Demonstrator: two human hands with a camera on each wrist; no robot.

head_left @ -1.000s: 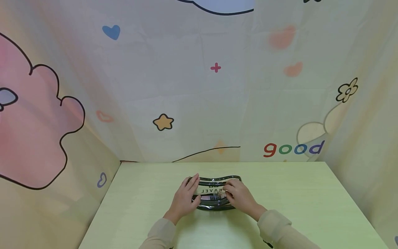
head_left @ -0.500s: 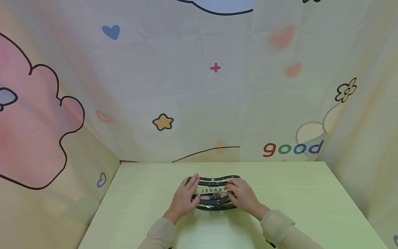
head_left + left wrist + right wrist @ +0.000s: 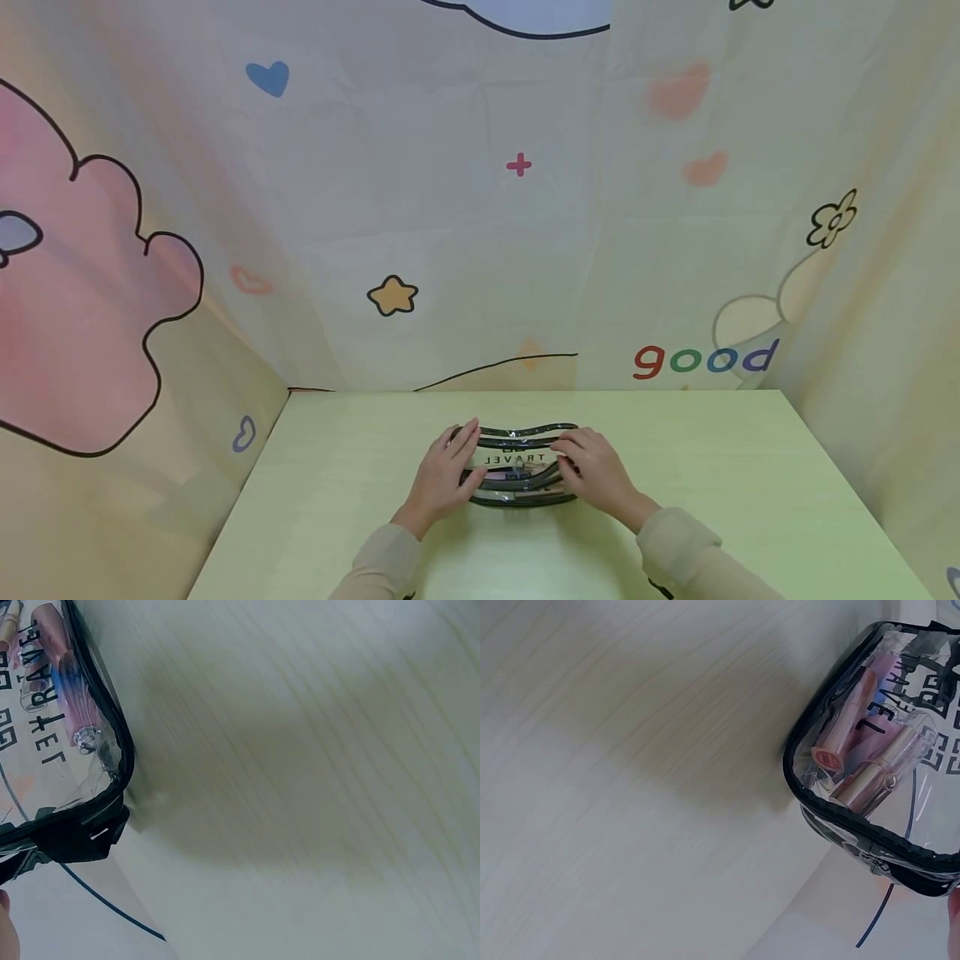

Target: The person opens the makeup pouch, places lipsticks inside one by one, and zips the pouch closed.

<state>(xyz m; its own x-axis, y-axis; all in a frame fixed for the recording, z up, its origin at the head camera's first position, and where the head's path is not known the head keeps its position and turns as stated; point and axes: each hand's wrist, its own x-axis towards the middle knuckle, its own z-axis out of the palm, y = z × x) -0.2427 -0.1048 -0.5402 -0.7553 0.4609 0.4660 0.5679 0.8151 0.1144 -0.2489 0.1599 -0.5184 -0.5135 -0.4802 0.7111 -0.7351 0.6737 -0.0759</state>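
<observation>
A clear plastic pouch (image 3: 517, 443) with black trim and dark "TRAVEL" lettering, mirrored in the head view, lies lengthwise before me. At its left end my left hand (image 3: 442, 477) grips it, long fingers over the far side and thumb on the near side. My right hand (image 3: 597, 473) holds the right end with bent fingertips at the trim; exactly what they pinch is hidden. Through the plastic show a pink tube (image 3: 846, 720) and a clear-capped, lipstick-like tube (image 3: 874, 780). In the left wrist view, another pink tube with a blue part (image 3: 69, 682) shows inside.
The pouch rests on a pale wood-grain table (image 3: 360, 433). Behind it hangs a light curtain (image 3: 450, 208) with printed hearts, a star and the word "good". Patterned cloth also closes off both sides.
My right hand has slid a little to the right along the pouch, uncovering more of its lettering and near trim. The left hand has stayed at the left end.
</observation>
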